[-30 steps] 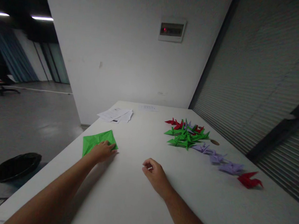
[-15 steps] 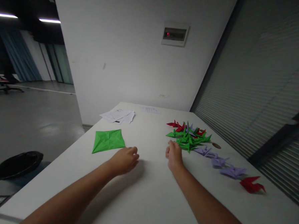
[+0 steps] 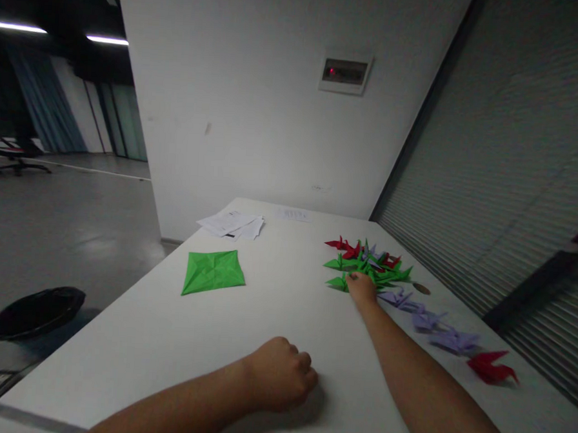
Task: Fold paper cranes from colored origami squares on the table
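My right hand [image 3: 362,289] reaches to the front of a pile of folded paper cranes. Its fingers are closed at a green paper crane [image 3: 336,282], partly covering it. Other green cranes [image 3: 380,273] lie just behind the fingers. Nearer to me, my left hand [image 3: 283,376] rests low over the white table [image 3: 244,324] as a loose fist, with nothing visible in it. A creased green paper sheet [image 3: 214,272] lies flat to the left, apart from both hands.
Lilac cranes [image 3: 453,340] and a red crane [image 3: 493,367] trail toward the near right. Red cranes [image 3: 350,249] lie at the back of the pile, with a brown oval piece [image 3: 421,289] beside it. Printed papers [image 3: 230,224] lie far left. A black bin [image 3: 36,313] stands beside the table.
My right hand has moved right and slightly forward onto the green cranes. My left hand has drawn back toward me and to the right, away from the green sheet, and curled into a fist.
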A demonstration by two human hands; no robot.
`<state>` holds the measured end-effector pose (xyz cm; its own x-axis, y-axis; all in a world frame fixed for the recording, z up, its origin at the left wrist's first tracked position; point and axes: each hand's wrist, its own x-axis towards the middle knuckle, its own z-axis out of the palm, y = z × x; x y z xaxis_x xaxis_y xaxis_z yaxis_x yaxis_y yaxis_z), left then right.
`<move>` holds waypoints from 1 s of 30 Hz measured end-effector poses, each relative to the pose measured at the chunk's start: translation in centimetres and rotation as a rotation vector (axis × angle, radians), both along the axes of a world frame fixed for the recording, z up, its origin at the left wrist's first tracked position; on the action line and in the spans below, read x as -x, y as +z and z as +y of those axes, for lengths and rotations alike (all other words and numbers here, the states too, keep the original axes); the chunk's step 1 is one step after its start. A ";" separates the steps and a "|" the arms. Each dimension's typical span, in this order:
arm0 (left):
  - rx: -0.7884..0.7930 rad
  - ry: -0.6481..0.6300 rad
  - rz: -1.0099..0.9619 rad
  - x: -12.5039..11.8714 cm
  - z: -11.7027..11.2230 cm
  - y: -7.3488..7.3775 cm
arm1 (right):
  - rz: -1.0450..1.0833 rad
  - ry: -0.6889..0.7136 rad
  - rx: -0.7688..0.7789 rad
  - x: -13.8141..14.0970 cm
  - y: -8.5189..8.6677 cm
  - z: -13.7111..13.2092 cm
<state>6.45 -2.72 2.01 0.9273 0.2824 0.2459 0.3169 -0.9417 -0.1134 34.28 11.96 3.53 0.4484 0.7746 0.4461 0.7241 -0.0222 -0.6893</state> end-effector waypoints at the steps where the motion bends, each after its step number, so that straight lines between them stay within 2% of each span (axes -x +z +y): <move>1: 0.017 0.005 -0.006 0.0 0.0 -0.3 | -0.006 0.010 0.024 -0.3 -0.2 0.0; 3: 0.092 0.050 -0.046 0.0 0.3 -0.7 | 0.011 0.047 0.050 -0.2 -0.5 -0.3; 5: 0.245 0.160 -0.178 0.3 1.0 -1.1 | 0.021 0.093 0.035 0.9 -0.8 -1.2; 7: 0.477 0.307 -0.440 0.7 2.1 -1.6 | 0.031 0.183 0.021 2.8 -1.1 -2.8; 9: 0.758 0.403 -0.773 1.0 3.4 -2.1 | 0.057 0.295 0.018 5.3 -1.3 -5.0; 11: 1.047 0.414 -1.034 1.1 4.4 -2.4 | 0.167 0.508 -0.038 7.7 -1.1 -7.3; 14: 1.307 0.400 -1.272 1.1 5.0 -2.4 | 0.120 0.673 -0.136 10.8 -0.3 -10.2; 18: 1.395 0.389 -1.404 1.3 4.6 -2.1 | 0.063 0.722 -0.252 12.9 -0.5 -11.7; 25: 1.429 0.423 -1.367 1.6 5.2 -3.4 | 0.141 0.644 -0.211 13.7 -3.8 -12.0; 30: 1.585 0.479 -1.440 1.4 4.9 -3.4 | 0.394 0.500 -0.151 13.3 -4.4 -11.7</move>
<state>5.05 2.13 -1.34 0.1943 0.9766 -0.0922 -0.3743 0.1606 0.9133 21.01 0.28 -0.91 0.2027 0.8737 0.4423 0.3140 0.3698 -0.8744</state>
